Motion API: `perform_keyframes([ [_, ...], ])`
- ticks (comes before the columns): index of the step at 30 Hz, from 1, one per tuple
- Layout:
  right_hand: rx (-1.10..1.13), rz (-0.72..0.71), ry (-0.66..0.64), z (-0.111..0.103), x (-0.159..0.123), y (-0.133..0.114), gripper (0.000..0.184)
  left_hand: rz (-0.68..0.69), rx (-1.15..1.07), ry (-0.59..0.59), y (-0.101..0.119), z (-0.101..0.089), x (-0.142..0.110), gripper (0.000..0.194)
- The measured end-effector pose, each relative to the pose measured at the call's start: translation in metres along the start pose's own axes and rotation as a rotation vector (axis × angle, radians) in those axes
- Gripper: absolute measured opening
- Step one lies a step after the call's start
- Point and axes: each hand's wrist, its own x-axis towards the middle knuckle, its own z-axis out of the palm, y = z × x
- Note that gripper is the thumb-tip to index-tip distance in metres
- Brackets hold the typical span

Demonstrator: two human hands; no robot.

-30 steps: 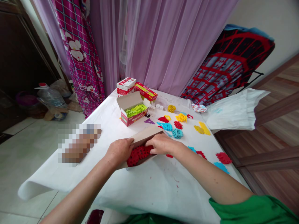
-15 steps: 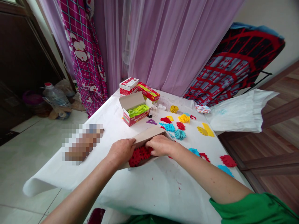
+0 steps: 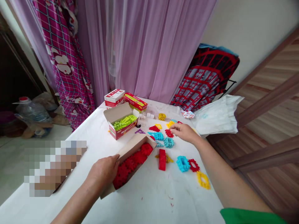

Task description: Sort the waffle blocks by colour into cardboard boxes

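Observation:
My left hand (image 3: 102, 172) grips the near left side of an open cardboard box (image 3: 134, 146), which lies tilted toward me on the white table. Red interlocking plastic pieces (image 3: 130, 165) fill it. Out over the loose pieces, my right hand (image 3: 184, 132) reaches with its fingers apart and slightly bent. Its fingertips are close to a red toothed block (image 3: 169, 133); whether they touch it I cannot tell. Around that block lie a turquoise block (image 3: 168, 142), another turquoise block (image 3: 158, 136) and a yellow piece (image 3: 170, 124).
Beyond stands an open box of lime-green pieces (image 3: 125, 123), with a red-and-white box (image 3: 114, 98) and a yellow-and-red box (image 3: 136, 102) behind. Nearer lie a red block (image 3: 162, 159), a turquoise ring (image 3: 182, 164) and a yellow ring (image 3: 203, 180). A white plastic bag (image 3: 218, 115) hangs at the right edge.
My right hand has left the box and moved forward and right to the loose pieces. My left hand keeps hold of the box. The view has shifted to the right.

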Motion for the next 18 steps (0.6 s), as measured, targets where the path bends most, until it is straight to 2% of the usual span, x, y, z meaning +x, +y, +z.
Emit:
perform_keyframes([
  [3,-0.247,0.048,-0.089,0.02,0.024,0.021,0.032,-0.043,0.022,0.013,-0.002,0.0,-0.003,0.044],
  [8,-0.376,0.042,-0.144,0.057,0.069,0.013,0.052,-0.08,0.014,0.007,-0.004,0.007,0.0,0.046],
  [13,-0.491,0.069,-0.24,0.074,0.109,-0.003,0.052,-0.08,0.012,-0.032,-0.007,0.017,0.005,0.049],
  [18,-0.587,0.053,-0.342,0.086,0.125,-0.011,0.043,-0.096,0.053,-0.1,-0.012,0.024,0.004,0.052],
])
